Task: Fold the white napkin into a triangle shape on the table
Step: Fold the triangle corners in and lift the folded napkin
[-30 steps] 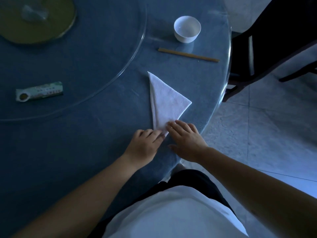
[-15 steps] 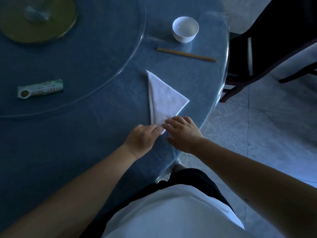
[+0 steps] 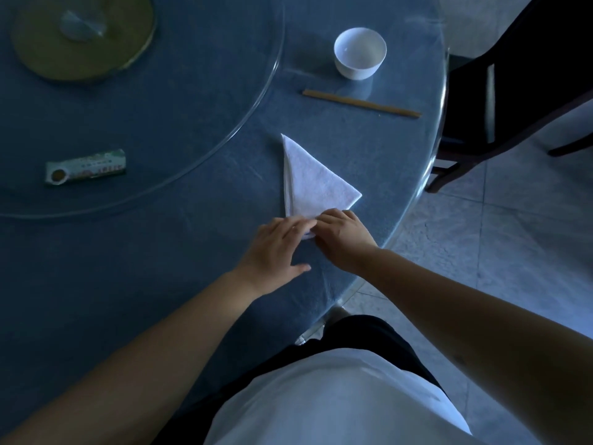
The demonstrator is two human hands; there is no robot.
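The white napkin (image 3: 311, 184) lies flat on the round blue table (image 3: 160, 258) as a layered triangle, one tip pointing away from me, near the table's right edge. Both hands meet at its near corner. My left hand (image 3: 276, 245) lies flat, fingers stretched out and pressing on that corner, thumb spread toward me. My right hand (image 3: 343, 234) has its fingers curled down onto the same corner from the right. The corner itself is mostly hidden under the fingers.
A white cup (image 3: 359, 53) and a pair of wooden chopsticks (image 3: 361, 103) lie beyond the napkin. A glass turntable (image 3: 250, 120) carries a green packet (image 3: 85, 167) and a yellow-green disc (image 3: 83, 33). A dark chair (image 3: 500, 78) stands at the right.
My left hand has gone from a curled fist to flat, outstretched fingers over the near corner. The right hand stays at the corner. The napkin keeps its triangle shape.
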